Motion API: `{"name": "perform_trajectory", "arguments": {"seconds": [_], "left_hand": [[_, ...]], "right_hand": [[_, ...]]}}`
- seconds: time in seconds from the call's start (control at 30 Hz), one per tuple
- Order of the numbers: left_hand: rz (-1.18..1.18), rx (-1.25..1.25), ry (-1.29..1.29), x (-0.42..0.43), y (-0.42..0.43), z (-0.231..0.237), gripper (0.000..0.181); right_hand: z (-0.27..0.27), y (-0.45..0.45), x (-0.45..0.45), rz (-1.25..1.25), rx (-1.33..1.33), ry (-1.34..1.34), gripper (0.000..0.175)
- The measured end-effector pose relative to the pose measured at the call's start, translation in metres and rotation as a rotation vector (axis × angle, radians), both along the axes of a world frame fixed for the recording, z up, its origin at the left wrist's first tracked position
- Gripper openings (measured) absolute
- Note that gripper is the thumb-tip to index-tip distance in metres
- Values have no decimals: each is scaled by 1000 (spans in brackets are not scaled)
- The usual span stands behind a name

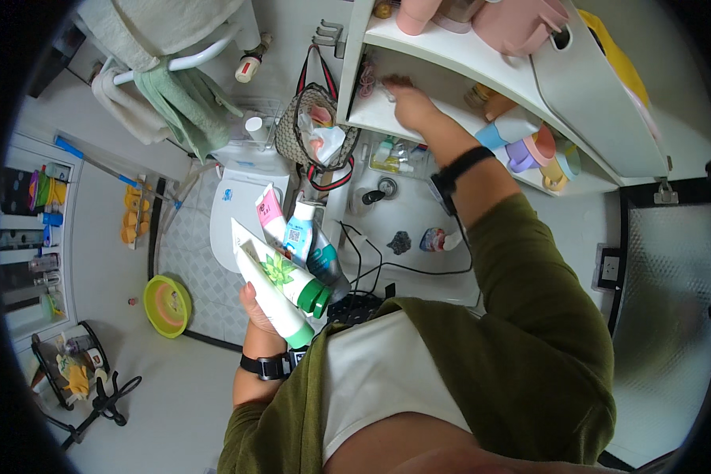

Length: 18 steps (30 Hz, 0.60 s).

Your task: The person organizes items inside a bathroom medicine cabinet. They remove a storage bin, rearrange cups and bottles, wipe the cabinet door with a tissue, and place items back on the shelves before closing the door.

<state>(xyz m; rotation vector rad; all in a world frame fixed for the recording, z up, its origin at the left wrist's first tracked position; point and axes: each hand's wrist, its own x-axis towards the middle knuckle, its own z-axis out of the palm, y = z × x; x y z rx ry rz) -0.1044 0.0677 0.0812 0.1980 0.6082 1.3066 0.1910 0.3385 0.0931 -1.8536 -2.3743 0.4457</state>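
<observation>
Several tubes and bottles rest in my left hand (259,309): a white tube with a green cap (271,296), another white tube with a green plant print (281,269), a pink-and-white tube (271,214), a blue bottle with a white cap (299,231) and a grey-and-teal bottle (327,260). My right hand (407,105) reaches into the white shelf compartment (373,115), beside a coiled pink cord (366,80). Its fingers are partly blurred, so what they touch, if anything, cannot be told.
Below the shelf is a white sink (412,260) with a brush, bottles and black cables. A patterned bag (290,133) hangs left of it, above the closed toilet lid (231,207). Cups and bottles fill the shelf's right side. A yellow-green basin (181,323) sits at left.
</observation>
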Motion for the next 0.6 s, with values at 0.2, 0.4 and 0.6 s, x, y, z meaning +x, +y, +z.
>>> {"name": "perform_trajectory", "arguments": {"seconds": [0.2, 0.4, 0.6], "left_hand": [[-41, 50, 24, -1, -4, 0, 74], [-2, -60, -21, 5, -8, 5, 71], [-24, -46, 11, 17, -9, 8, 71]], "right_hand": [[-7, -15, -13, -2, 22, 27, 61], [-18, -53, -41, -38, 83, 15, 60], [-11, -28, -52, -38, 61, 64, 56]]}}
